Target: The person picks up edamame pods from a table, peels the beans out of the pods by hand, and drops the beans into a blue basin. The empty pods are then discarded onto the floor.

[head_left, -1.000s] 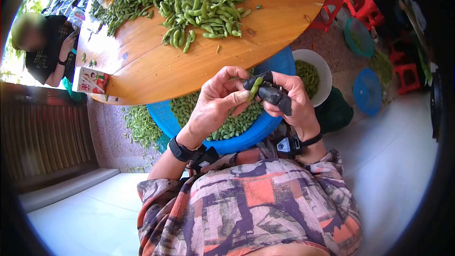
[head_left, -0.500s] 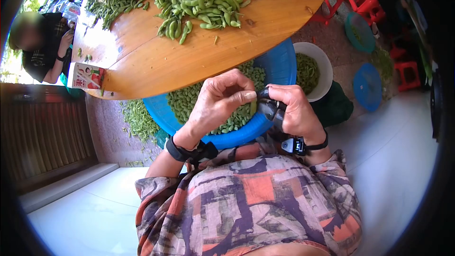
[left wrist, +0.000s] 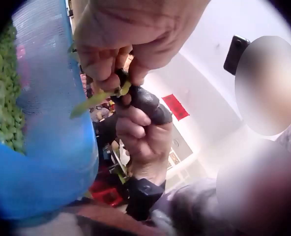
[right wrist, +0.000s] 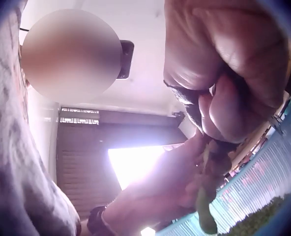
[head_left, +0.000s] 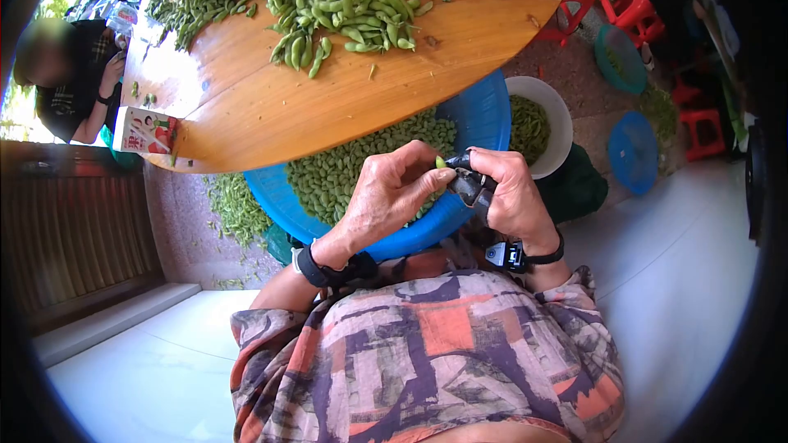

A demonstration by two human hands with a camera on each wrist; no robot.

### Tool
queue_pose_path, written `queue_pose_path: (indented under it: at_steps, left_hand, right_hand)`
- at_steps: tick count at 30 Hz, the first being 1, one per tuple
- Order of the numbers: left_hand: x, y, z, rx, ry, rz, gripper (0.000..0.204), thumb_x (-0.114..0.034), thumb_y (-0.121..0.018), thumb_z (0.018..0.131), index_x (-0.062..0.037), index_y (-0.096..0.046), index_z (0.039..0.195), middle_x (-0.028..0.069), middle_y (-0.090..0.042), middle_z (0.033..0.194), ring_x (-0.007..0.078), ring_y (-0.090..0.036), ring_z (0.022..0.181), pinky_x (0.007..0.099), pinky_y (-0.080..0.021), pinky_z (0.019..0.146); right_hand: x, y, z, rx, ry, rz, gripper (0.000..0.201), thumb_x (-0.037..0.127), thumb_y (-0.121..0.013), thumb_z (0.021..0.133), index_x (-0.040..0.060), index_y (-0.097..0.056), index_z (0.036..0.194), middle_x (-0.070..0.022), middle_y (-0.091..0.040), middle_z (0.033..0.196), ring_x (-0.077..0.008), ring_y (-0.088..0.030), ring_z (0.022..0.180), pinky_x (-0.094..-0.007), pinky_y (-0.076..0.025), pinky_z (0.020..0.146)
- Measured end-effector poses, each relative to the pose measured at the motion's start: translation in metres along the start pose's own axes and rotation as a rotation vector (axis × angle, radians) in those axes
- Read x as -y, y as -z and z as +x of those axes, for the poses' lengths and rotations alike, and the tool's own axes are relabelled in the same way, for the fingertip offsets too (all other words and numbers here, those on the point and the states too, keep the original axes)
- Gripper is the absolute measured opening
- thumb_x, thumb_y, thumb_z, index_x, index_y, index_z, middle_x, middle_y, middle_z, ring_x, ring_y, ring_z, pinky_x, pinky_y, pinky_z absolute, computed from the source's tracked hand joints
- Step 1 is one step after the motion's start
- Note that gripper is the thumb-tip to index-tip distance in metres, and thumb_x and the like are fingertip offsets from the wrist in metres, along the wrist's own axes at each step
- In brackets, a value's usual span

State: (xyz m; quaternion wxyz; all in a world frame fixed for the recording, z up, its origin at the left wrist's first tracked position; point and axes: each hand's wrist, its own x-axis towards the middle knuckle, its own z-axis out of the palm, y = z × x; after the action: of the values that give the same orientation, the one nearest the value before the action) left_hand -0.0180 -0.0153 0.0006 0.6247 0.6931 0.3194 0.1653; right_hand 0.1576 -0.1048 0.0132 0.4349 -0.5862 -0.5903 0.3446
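Note:
My left hand [head_left: 384,193] pinches a green edamame pod [left wrist: 89,104] between thumb and fingers. Black coverings [left wrist: 144,100] wrap the thumb and a finger of my right hand [head_left: 519,195], which meets the left and grips the same pod. Most of the pod is hidden in the head view; only a green tip shows between the hands. In the right wrist view its lower end hangs below the fingers. Under both hands stands a blue basin [head_left: 486,111] filled with shelled green beans [head_left: 332,180].
A wooden table [head_left: 246,119] ahead bears a heap of edamame pods [head_left: 345,4] and a drink carton [head_left: 146,131]. A white bucket [head_left: 562,123] of pods or husks stands right of the basin. Husks [head_left: 234,205] litter the floor at left. Another person [head_left: 70,98] sits at far left.
Both hands have come down slightly, and the left has closed in on the right. The pod, earlier plainly visible between them, is now mostly covered by fingers in the head view.

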Motion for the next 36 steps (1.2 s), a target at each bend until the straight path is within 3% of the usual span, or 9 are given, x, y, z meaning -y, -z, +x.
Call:
queue_pose_path:
  at_steps: [2,7,13,15,20,27,30,32,36]
  left_hand:
    - [-0.004,0.006,0.001,0.02,-0.08,0.153,0.014,-0.01,-0.065,0.092,-0.0001,-0.06,0.1,0.0,-0.058,0.065,0.0052,-0.053,0.059,0.023,-0.045,0.055]
    - [0.003,0.013,0.0,0.042,-0.226,0.256,0.016,-0.01,-0.057,0.096,0.0024,-0.06,0.106,0.0041,-0.055,0.059,0.0079,-0.05,0.052,0.0249,-0.044,0.051]
    - [0.015,0.014,-0.001,0.136,0.133,-0.287,0.027,-0.01,-0.048,0.099,0.0041,-0.06,0.118,0.0027,-0.055,0.063,0.0081,-0.049,0.054,0.0245,-0.043,0.052]
    - [0.022,0.004,0.001,0.015,0.126,-0.485,0.029,-0.011,-0.048,0.099,0.0053,-0.06,0.119,0.0006,-0.055,0.065,0.0075,-0.048,0.057,0.0227,-0.042,0.054]
    - [0.019,-0.016,0.002,-0.188,0.152,-0.609,0.032,-0.015,-0.044,0.096,0.0039,-0.063,0.113,-0.0089,-0.042,0.063,0.0008,-0.034,0.056,0.0193,-0.028,0.05]
    - [0.023,-0.029,0.001,-0.238,0.081,-0.586,0.036,-0.012,-0.04,0.092,0.0049,-0.063,0.115,-0.0067,-0.044,0.064,0.0022,-0.034,0.057,0.02,-0.027,0.051]
    - [0.024,-0.029,0.004,-0.151,0.143,-0.635,0.037,-0.01,-0.039,0.092,0.0047,-0.06,0.119,-0.0018,-0.052,0.072,0.0051,-0.044,0.062,0.0228,-0.037,0.057]
    - [0.031,-0.037,0.01,-0.194,0.142,-0.981,0.038,-0.008,-0.04,0.093,0.0042,-0.055,0.126,0.0039,-0.058,0.086,0.0102,-0.054,0.077,0.0273,-0.046,0.072]
    - [0.036,-0.031,0.007,-0.121,0.253,-1.186,0.034,-0.006,-0.043,0.093,0.0031,-0.054,0.124,0.0077,-0.061,0.1,0.0152,-0.058,0.094,0.0315,-0.046,0.088]
  right_hand:
    - [-0.001,-0.003,0.0,-0.059,0.108,-0.134,0.008,-0.002,-0.057,0.07,-0.0025,-0.053,0.077,-0.0184,-0.05,0.069,-0.0375,-0.05,0.062,-0.0375,-0.042,0.057]
    - [-0.003,-0.006,0.001,-0.019,0.068,-0.106,0.012,-0.006,-0.053,0.065,-0.004,-0.052,0.076,-0.0195,-0.05,0.071,-0.04,-0.052,0.067,-0.039,-0.042,0.058]
    - [-0.004,-0.024,-0.002,0.006,0.054,-0.263,0.022,-0.009,-0.053,0.061,-0.0045,-0.053,0.082,-0.0198,-0.047,0.075,-0.0413,-0.053,0.071,-0.0418,-0.044,0.06]
    - [-0.003,-0.043,-0.003,-0.164,0.15,-0.348,0.028,-0.01,-0.056,0.06,-0.004,-0.053,0.087,-0.0199,-0.05,0.083,-0.0422,-0.055,0.075,-0.0441,-0.047,0.063]
    - [-0.005,-0.058,-0.005,-0.158,0.166,-0.52,0.039,-0.012,-0.06,0.059,-0.0037,-0.052,0.096,-0.0203,-0.047,0.097,-0.0391,-0.058,0.078,-0.0442,-0.051,0.065]
    - [-0.013,-0.063,-0.006,-0.236,0.158,-0.446,0.035,-0.014,-0.053,0.054,-0.0062,-0.049,0.088,-0.0224,-0.044,0.088,-0.0426,-0.05,0.079,-0.0472,-0.045,0.067]
    - [-0.015,-0.062,-0.004,-0.276,0.183,-0.457,0.031,-0.014,-0.055,0.059,-0.0059,-0.05,0.089,-0.0227,-0.045,0.087,-0.0437,-0.051,0.078,-0.0471,-0.046,0.066]
    - [-0.021,-0.064,-0.003,-0.337,0.193,-0.476,0.027,-0.013,-0.056,0.063,-0.0056,-0.051,0.089,-0.0231,-0.047,0.088,-0.0442,-0.052,0.078,-0.0469,-0.046,0.066]
    - [-0.018,-0.064,-0.002,-0.401,0.216,-0.515,0.016,-0.008,-0.059,0.073,-0.0048,-0.054,0.088,-0.0239,-0.051,0.089,-0.0447,-0.055,0.078,-0.046,-0.048,0.065]
